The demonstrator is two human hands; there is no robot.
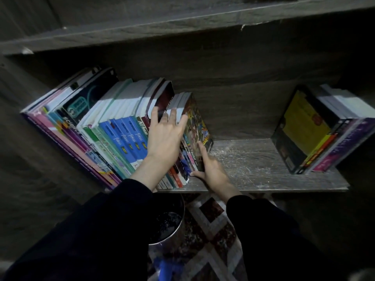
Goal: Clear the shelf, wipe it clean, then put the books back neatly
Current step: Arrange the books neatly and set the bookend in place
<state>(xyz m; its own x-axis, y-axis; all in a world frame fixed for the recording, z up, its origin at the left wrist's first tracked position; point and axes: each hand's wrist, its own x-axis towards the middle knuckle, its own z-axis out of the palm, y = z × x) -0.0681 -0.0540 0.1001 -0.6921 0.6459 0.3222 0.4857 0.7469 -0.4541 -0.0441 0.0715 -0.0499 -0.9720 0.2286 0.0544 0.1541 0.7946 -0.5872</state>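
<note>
Grey wood-grain shelf board (253,159) dusty, unwiped, colourful book rows (113,126) on it: clearing judged barely begun; left hand (164,138) spread open over their tops, right hand (213,173) straight-fingered against the comic-covered end book (199,122).

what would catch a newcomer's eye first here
Two hands at the right end of the leaning book row: the left hand spread over the page tops, the right hand, blurred, against the comic-covered end book. Beside them the bare shelf board looks dusty, with a second book stack at its right end.
</note>
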